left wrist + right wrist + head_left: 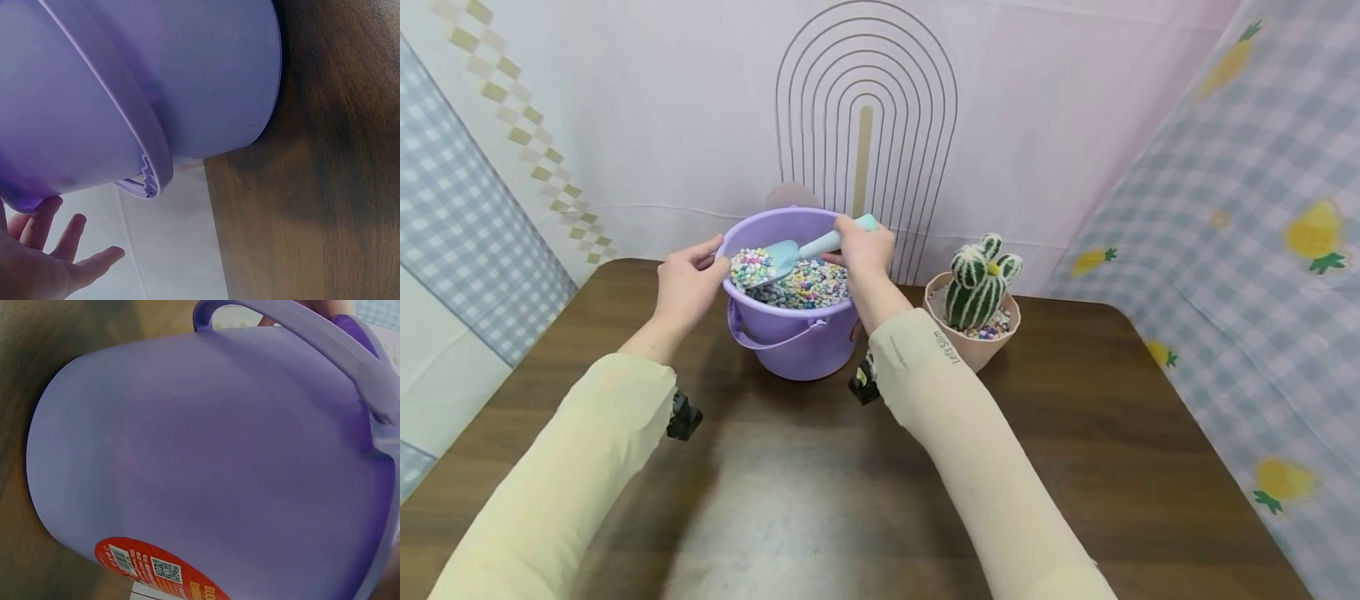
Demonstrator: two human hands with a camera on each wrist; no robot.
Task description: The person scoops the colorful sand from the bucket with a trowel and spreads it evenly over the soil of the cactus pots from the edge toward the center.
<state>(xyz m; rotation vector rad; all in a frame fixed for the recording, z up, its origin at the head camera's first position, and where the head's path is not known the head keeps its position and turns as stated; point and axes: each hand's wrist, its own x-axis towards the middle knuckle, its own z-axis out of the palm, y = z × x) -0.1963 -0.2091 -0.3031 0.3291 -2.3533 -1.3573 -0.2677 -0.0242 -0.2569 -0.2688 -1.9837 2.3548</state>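
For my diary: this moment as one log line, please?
left hand: holds bucket | right hand: grips scoop | scoop: loaded with pebbles | cactus: in pot

Arms [977, 442] extended forward, left hand [688, 282] pinching; right hand [867, 250] gripping

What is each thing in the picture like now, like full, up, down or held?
Purple bucket: upright, partly filled
Bucket handle: folded down against the side
Colorful pebbles: loose in bucket and scoop
Blue scoop: loaded, held over the bucket
Right hand: gripping the scoop
Left hand: touching the bucket's rim
Cactus: upright in its pot
Pot: standing, pebbles inside
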